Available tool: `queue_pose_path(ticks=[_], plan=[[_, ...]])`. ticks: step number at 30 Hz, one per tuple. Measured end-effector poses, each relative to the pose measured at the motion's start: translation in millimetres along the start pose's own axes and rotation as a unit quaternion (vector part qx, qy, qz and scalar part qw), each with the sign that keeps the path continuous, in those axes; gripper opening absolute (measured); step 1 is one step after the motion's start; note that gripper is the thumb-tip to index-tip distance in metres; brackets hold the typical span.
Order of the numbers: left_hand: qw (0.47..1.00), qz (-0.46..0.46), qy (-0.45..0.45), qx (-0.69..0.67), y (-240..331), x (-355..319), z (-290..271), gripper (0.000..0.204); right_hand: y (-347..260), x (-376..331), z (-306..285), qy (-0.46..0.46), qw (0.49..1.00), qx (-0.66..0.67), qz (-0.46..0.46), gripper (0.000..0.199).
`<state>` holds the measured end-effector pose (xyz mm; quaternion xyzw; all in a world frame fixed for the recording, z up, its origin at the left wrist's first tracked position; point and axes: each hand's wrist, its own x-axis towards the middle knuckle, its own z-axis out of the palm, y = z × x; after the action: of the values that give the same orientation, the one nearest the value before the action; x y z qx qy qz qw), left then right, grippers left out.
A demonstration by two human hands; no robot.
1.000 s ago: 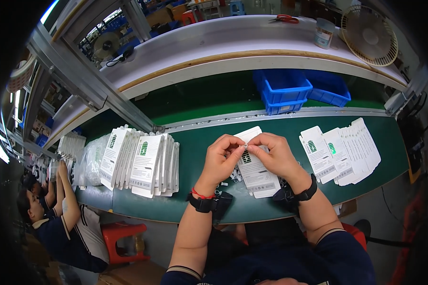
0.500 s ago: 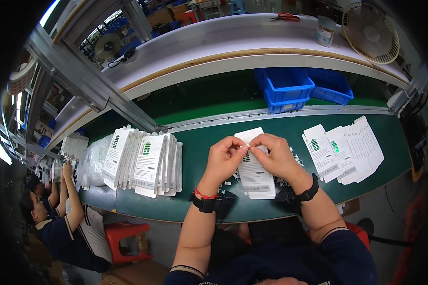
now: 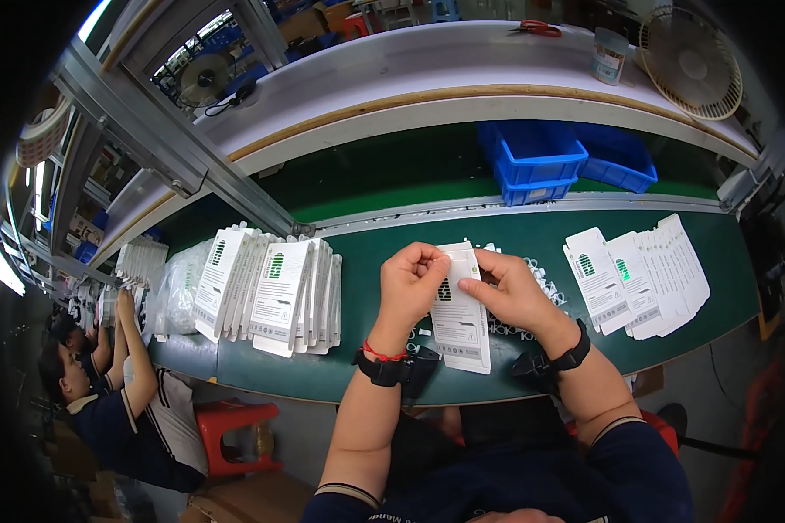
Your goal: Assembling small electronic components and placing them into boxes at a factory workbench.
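Observation:
A flat white carton (image 3: 459,327) with a green battery print stands slightly turned between my hands, its right side panel showing. My right hand (image 3: 516,286) grips its upper right edge, thumb on the front and fingers behind. My left hand (image 3: 414,283) is closed in a pinch at the upper left of the carton's face; whatever the fingertips hold is hidden. Small white plastic hooks (image 3: 542,283) lie on the green table beside and behind the carton.
Upright white cartons (image 3: 275,301) crowd the left, next to a clear plastic bag (image 3: 181,292). Flat cartons (image 3: 641,279) fan out at right. Blue bins (image 3: 536,166) stand at the back below a shelf (image 3: 410,70) with scissors and a fan. A co-worker (image 3: 122,401) sits at left.
My hands have parted from a shared pinch above the carton's face. My right hand has taken hold of the carton's right edge, and the carton has turned to show its side.

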<state>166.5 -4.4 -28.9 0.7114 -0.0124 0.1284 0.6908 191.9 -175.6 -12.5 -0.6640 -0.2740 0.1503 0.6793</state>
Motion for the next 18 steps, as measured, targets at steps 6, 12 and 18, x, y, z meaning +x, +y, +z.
queue_pose_path(ticks=[6,12,18], plan=[[0.989,0.061,0.021,0.131,3,-2,5,0.007,-1,1,-5,-0.030,0.978,-0.179,-0.106,0.030],[0.995,0.040,0.090,0.035,0,-5,13,0.007,1,0,5,-0.017,0.970,-0.192,-0.151,0.039],[0.995,-0.001,0.096,-0.021,0,-6,18,0.009,3,2,5,-0.020,0.977,-0.171,-0.125,0.036]])
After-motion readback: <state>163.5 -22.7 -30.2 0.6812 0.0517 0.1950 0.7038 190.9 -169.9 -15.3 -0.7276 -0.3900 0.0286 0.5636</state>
